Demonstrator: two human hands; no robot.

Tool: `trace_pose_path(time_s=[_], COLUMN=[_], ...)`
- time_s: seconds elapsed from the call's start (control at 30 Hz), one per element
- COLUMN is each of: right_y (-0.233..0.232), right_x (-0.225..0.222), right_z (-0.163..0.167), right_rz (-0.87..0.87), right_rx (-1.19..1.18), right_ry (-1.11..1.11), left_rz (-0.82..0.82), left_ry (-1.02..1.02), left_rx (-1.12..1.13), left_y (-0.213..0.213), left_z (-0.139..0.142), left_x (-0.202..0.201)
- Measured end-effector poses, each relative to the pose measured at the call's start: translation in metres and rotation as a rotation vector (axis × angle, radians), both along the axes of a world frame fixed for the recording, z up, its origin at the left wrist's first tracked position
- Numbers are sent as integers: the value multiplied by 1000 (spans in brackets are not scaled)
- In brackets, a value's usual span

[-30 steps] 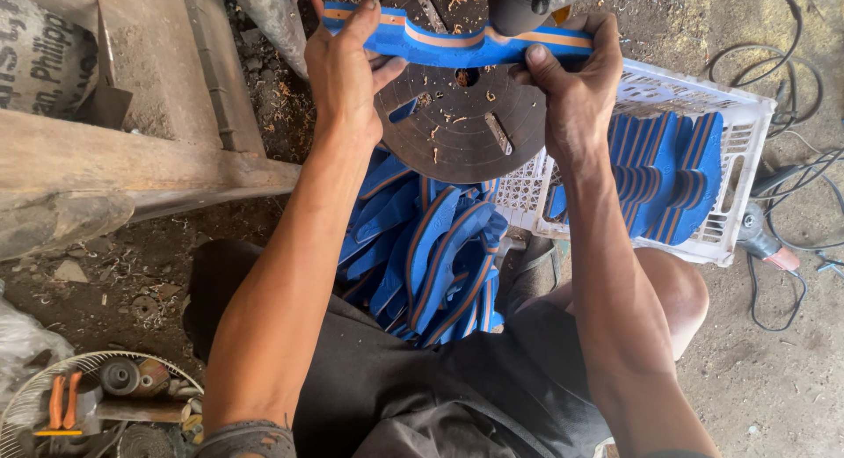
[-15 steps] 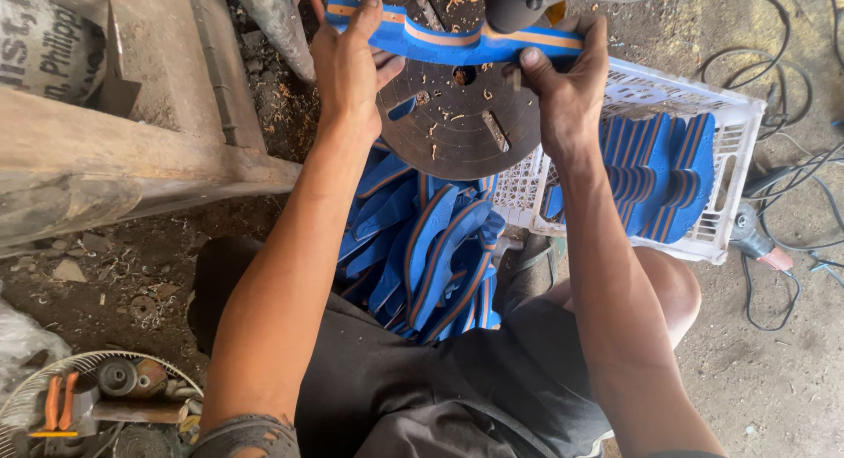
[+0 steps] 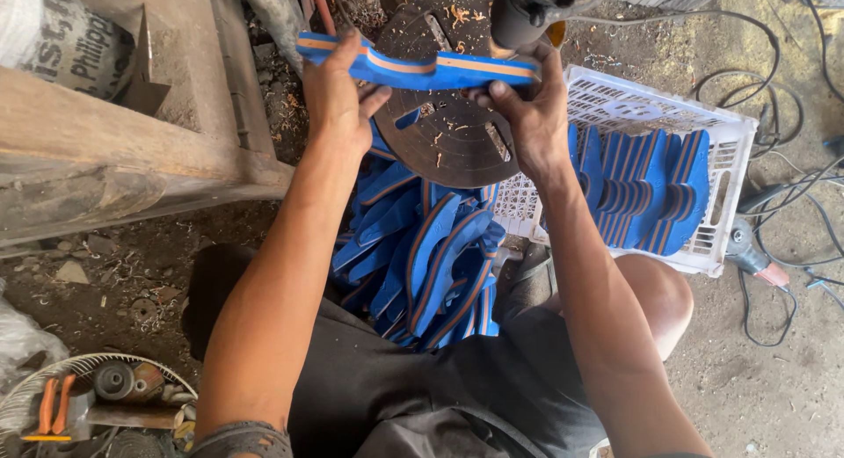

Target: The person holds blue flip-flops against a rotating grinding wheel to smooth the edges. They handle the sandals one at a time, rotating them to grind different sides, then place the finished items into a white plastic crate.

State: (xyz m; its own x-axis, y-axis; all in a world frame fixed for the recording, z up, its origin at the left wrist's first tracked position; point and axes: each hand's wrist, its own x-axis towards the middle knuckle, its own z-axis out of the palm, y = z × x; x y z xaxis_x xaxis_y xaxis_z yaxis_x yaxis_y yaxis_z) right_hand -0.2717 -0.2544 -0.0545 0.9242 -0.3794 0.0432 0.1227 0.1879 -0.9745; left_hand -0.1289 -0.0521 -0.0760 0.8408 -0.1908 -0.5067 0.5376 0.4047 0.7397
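Both my hands hold one blue sandal sole with an orange stripe (image 3: 422, 69) edge-on above a dark round metal disc (image 3: 448, 137). My left hand (image 3: 338, 93) grips its left end, my right hand (image 3: 527, 106) its right end. A black motor tool (image 3: 527, 14) sits just above the sole's right end. Below the disc, a heap of blue and orange soles (image 3: 422, 265) lies between my knees.
A white plastic crate (image 3: 730, 133) at the right holds several more blue soles standing on edge. A wooden bench (image 3: 114, 159) fills the left. A wire basket with pliers and tools (image 3: 79, 401) sits bottom left. Cables trail over the dirt floor (image 3: 774, 265) at right.
The view has shifted, so the sole, disc and my hands sit a little lower in frame. My grip on the sole is unchanged.
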Motion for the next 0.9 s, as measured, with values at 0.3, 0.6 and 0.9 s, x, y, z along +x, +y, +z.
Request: trace_pose_path(time_s=[0.3, 0.6, 0.9], right_y=[3, 1, 0], right_x=[11, 15, 15], right_z=[1, -3, 1], right_rz=[-3, -12, -23], right_rx=[-135, -191, -162], right_ry=[91, 70, 58], left_rz=[50, 46, 36], left_ry=[-70, -100, -163], left_rx=[58, 44, 30], left_y=[16, 18, 17], left_z=[9, 9, 2], left_x=[2, 2, 2])
